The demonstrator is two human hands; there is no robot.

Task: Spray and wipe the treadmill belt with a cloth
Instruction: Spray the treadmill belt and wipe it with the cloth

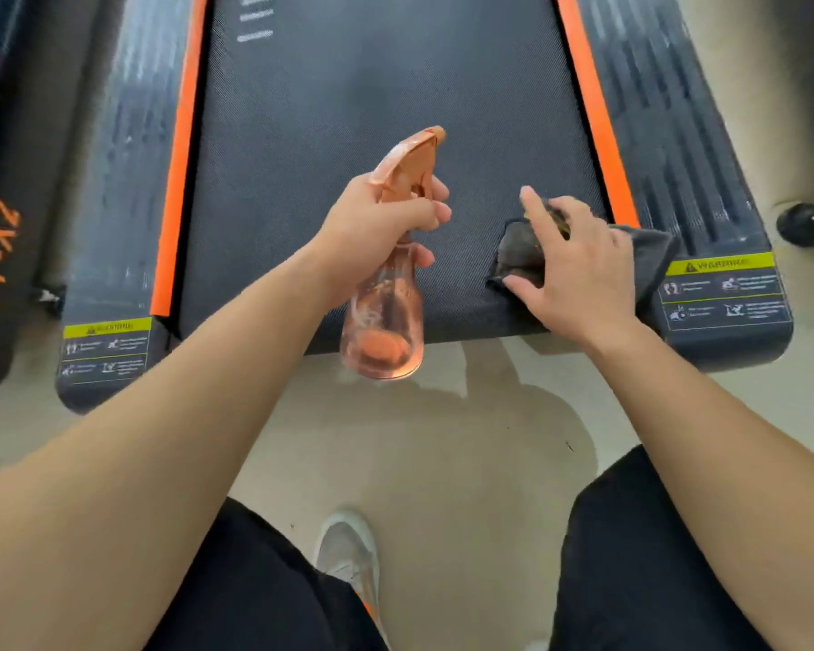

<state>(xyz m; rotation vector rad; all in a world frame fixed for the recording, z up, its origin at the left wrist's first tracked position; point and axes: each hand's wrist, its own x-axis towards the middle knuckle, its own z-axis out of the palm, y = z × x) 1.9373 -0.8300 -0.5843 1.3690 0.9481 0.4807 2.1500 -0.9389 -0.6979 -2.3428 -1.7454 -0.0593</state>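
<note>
Head view, looking down (close) over treadmill belt.

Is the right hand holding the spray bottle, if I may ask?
No, the left hand grips the spray bottle; the right hand rests on the cloth.

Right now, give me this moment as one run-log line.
left hand: grips spray bottle above treadmill belt | right hand: presses cloth on belt beside orange side strip

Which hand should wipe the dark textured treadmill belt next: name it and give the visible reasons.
Right. The right hand rests flat on the dark grey cloth lying on the belt; the left hand grips the translucent orange spray bottle.
</note>
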